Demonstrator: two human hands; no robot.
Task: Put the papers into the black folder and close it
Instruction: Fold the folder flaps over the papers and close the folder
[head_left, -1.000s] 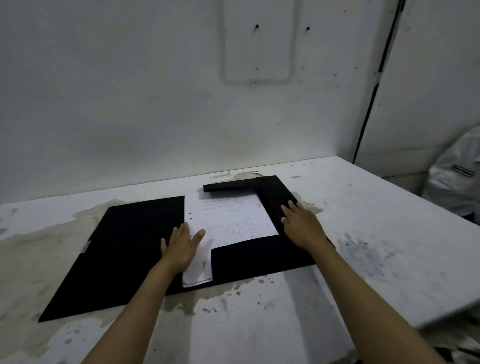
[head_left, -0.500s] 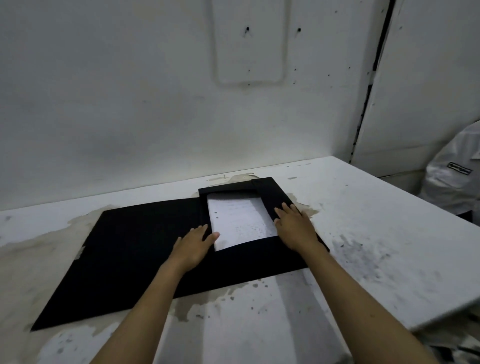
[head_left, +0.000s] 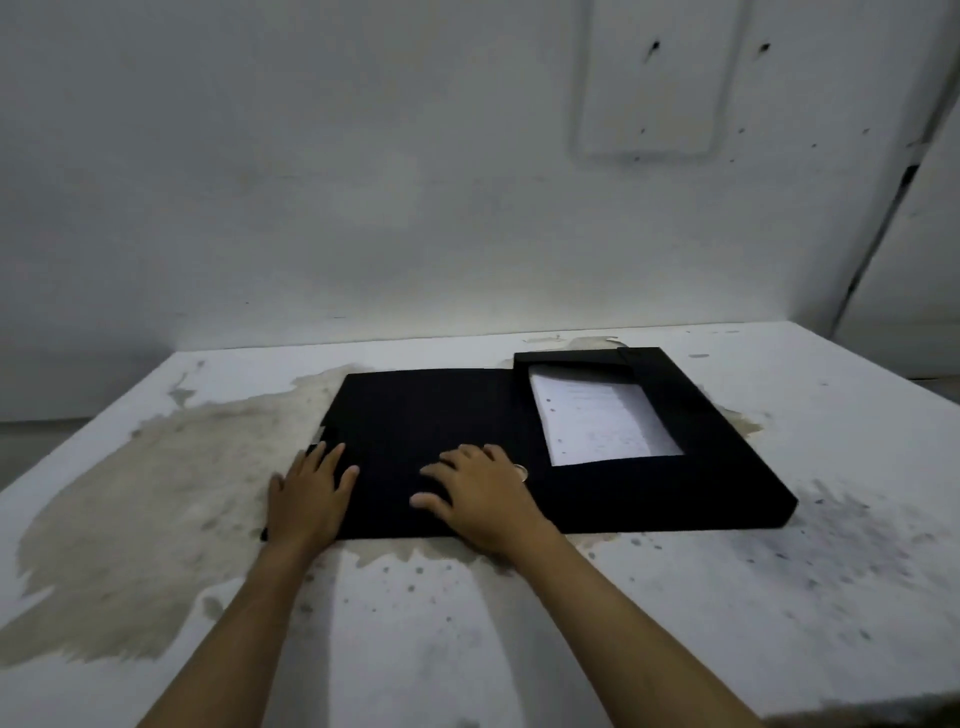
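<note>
The black folder (head_left: 717, 483) lies open on the white table (head_left: 779, 597). Its right half holds the white papers (head_left: 602, 421), framed by black flaps folded in over their edges. The left half is the flat cover (head_left: 415, 410). My left hand (head_left: 311, 493) rests at the cover's near left edge, fingers spread on the black surface. My right hand (head_left: 483, 499) lies flat on the cover near its middle, just left of the papers. Neither hand visibly grips anything.
The tabletop is stained brown (head_left: 145, 519) to the left of the folder and speckled dark on the right. A white wall (head_left: 363, 182) stands right behind the table. The table's right edge runs down past the folder.
Both hands moved left from beside the papers onto the folder's cover. The papers now lie fully inside the flaps. The view has swung left, so the folder sits further right.
</note>
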